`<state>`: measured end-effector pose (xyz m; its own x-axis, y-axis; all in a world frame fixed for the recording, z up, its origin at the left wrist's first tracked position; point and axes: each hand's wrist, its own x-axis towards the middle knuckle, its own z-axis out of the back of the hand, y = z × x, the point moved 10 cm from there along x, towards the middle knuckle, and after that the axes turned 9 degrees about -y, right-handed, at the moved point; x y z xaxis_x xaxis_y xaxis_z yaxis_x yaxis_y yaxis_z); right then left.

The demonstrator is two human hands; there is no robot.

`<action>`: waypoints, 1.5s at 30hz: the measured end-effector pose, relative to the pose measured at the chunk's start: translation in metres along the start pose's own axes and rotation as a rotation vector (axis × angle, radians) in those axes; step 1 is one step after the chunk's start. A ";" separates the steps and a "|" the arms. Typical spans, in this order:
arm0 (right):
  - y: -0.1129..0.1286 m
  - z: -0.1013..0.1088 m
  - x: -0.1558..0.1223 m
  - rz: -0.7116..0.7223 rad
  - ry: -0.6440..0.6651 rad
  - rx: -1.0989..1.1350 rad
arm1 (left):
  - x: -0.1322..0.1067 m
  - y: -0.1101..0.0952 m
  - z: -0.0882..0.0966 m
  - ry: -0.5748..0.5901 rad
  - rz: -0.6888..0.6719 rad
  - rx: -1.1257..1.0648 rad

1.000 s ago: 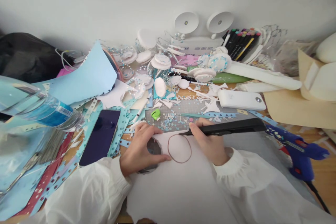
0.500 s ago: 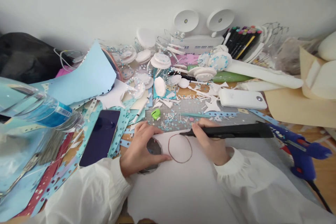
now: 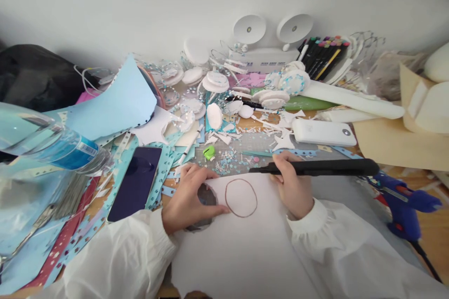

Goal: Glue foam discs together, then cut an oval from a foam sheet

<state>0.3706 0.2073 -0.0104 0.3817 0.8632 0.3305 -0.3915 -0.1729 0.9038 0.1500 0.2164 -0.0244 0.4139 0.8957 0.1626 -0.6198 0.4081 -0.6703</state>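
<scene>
A sheet of white paper lies in front of me, with a reddish-brown circle drawn near its top edge. Left of the circle, a round piece is cut out of the sheet. My left hand rests over this cut-out, thumb and fingers spread, the thumb pressing the paper beside the circle. In my right hand is a black marker, held almost level at the sheet's upper right edge. Its tip points left and is apart from the drawn line.
A phone and a water bottle lie left. White foam discs and paper scraps crowd the back. A blue glue gun with a cord sits right, below a white power bank. A green sharpener-like item lies ahead.
My right hand has moved right with the marker, lifting the tip away from the circle's line. My left hand and the paper have stayed nearly in place.
</scene>
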 end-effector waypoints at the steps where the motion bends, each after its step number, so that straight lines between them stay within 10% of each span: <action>1: -0.002 0.000 0.000 -0.028 0.012 0.025 | 0.000 0.001 0.000 0.001 0.007 -0.002; 45: 0.005 -0.002 -0.022 0.061 0.098 -0.144 | 0.000 0.003 0.000 0.006 0.055 0.014</action>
<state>0.3593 0.1887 -0.0138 0.2735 0.8964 0.3488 -0.5298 -0.1623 0.8324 0.1482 0.2178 -0.0262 0.3830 0.9158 0.1212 -0.6510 0.3607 -0.6680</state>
